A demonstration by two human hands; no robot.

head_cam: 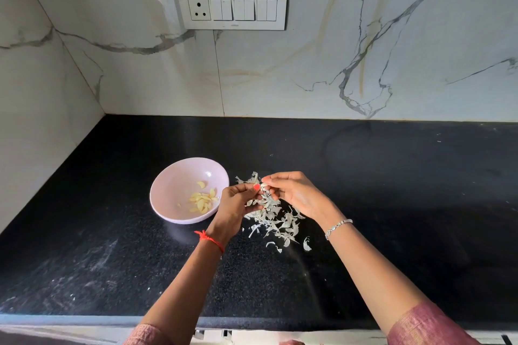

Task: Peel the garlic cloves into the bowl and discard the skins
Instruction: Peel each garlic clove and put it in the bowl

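Left grip (238,201) and right grip (297,193) pinch clove (263,185) over black countertop (392,204).

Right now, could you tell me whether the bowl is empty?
Not empty: a small heap of peeled cloves lies in the bowl, leaving most of its inside bare.

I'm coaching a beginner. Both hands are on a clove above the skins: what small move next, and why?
Probably strip the skin off the clove pinched between left hand and right hand, dropping it on the skins pile: it looks papery, and the bowl holds only peeled cloves.
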